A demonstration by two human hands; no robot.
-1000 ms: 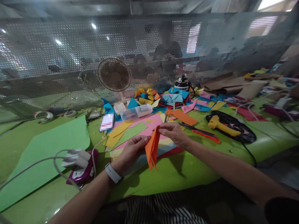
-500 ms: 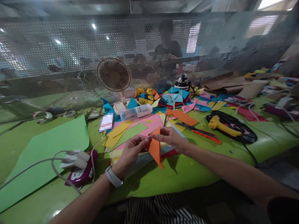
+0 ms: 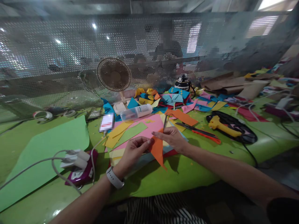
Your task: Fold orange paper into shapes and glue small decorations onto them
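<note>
A folded orange paper piece [image 3: 158,151] hangs point-down between my two hands above the green table [image 3: 177,177]. My left hand [image 3: 132,152], with a white watch on the wrist, pinches its left upper corner. My right hand [image 3: 172,138] pinches the top edge from the right, fingers closed on the paper. Under my hands lie loose sheets of pink [image 3: 149,126], yellow and green paper.
A small fan [image 3: 114,75] stands at the back by a perforated metal screen. A plastic bottle [image 3: 136,112], scissors [image 3: 197,132], a yellow glue gun [image 3: 221,125], folded coloured papers [image 3: 173,99], a large green sheet [image 3: 46,149] and a plugged purple power strip [image 3: 80,171] lie around. A person sits behind the screen.
The orange paper has been turned and lowered from a narrow upright fold to a flatter triangle pointing down. Both hands have moved slightly down with it.
</note>
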